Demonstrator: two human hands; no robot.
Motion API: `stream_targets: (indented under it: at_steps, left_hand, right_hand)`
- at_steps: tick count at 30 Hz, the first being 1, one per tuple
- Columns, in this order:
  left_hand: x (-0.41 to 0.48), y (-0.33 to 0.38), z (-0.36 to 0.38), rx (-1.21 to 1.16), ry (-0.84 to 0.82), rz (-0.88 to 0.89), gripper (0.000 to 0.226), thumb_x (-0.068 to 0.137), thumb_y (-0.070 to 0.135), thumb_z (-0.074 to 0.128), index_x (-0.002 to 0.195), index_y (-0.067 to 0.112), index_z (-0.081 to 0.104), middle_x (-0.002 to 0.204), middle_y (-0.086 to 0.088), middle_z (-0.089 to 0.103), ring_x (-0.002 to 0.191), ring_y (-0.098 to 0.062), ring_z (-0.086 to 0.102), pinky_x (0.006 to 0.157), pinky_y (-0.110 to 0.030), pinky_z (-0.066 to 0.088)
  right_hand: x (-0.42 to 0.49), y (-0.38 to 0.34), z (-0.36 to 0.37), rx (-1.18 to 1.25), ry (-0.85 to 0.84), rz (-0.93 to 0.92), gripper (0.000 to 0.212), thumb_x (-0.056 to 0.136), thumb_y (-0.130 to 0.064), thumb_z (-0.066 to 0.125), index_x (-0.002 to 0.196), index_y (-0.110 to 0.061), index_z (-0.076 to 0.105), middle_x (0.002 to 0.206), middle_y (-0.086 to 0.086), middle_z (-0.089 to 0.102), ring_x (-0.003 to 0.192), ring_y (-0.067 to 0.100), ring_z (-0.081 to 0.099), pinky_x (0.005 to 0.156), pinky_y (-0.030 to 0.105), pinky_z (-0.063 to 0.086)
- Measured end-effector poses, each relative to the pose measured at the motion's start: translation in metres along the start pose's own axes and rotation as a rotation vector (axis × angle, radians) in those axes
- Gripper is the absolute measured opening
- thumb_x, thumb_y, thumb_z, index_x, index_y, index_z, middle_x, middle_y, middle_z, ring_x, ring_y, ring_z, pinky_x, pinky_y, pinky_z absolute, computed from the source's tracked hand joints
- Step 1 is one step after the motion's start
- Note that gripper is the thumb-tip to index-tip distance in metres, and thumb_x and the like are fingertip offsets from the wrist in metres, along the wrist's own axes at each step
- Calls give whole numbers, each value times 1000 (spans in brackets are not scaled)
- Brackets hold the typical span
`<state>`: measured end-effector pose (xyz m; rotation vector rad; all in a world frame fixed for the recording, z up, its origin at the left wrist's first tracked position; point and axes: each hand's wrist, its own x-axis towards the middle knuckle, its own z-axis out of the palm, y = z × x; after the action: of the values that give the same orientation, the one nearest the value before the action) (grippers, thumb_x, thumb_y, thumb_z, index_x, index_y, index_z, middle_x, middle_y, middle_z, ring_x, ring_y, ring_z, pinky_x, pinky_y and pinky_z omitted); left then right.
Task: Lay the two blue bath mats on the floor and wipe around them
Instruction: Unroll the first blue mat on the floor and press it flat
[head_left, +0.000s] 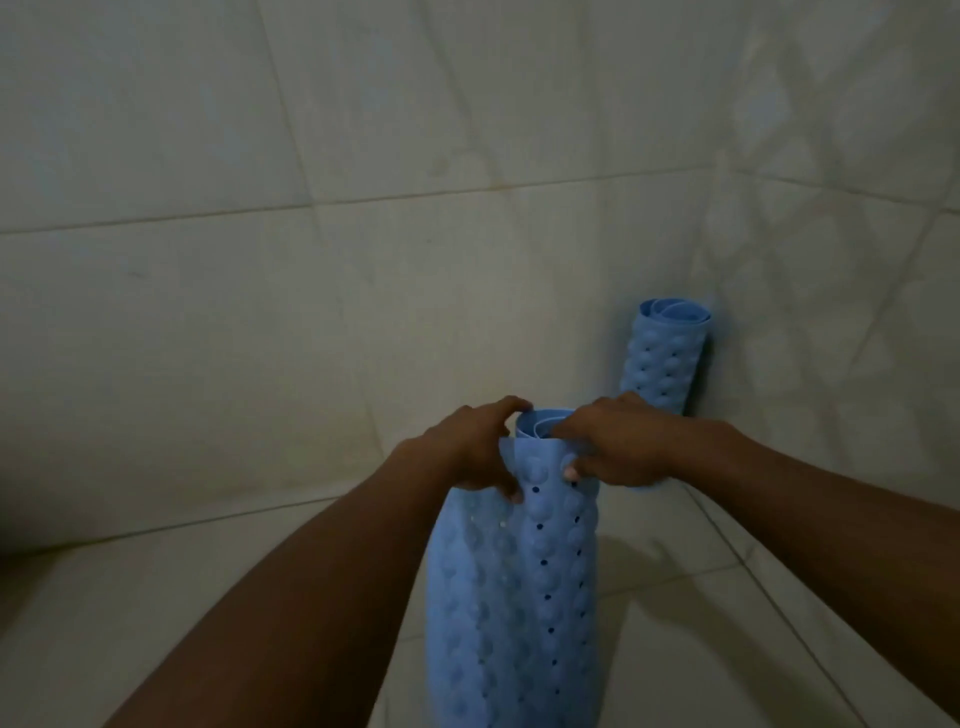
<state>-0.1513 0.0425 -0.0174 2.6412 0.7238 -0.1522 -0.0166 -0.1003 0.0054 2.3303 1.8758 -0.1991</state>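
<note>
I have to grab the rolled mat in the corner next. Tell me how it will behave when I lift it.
The rolled mat in the corner is curled in loose coils, so it is probably floppy and may spring open once lifted. It stands on end against the wall, so a nudge could tip it and let it roll. Its bumpy, holed surface should give fingers decent grip.
</note>
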Motion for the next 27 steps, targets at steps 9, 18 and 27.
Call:
stream_targets:
  at_steps: [9, 18, 27]
  left_hand:
    - [-89, -92, 5, 36, 115, -230, 32, 75, 46, 84, 87, 28, 62, 100, -3, 71, 94, -25, 67, 73, -35, 51]
    - [-144, -141, 26, 151, 232, -289, 46, 92, 53, 65, 129, 25, 60, 123, -5, 66, 117, -29, 60, 89, -38, 46]
    - [-155, -171, -29, 205, -5, -365, 62, 86, 49, 74, 140, 24, 57, 136, -9, 61, 122, -30, 59, 102, -42, 48]
  right_hand:
    - [38, -95, 15, 25, 216, -101, 45, 95, -54, 54, 131, -28, 58, 123, -1, 68, 115, 22, 61, 96, 37, 36]
    - [60, -120, 25, -149, 214, -167, 62, 91, -65, 51, 139, -26, 47, 130, -3, 64, 125, 20, 57, 120, 46, 17]
    - [89, -168, 24, -71, 37, -152, 44, 93, -63, 51, 99, -20, 46, 111, 11, 59, 98, 30, 59, 77, 37, 44]
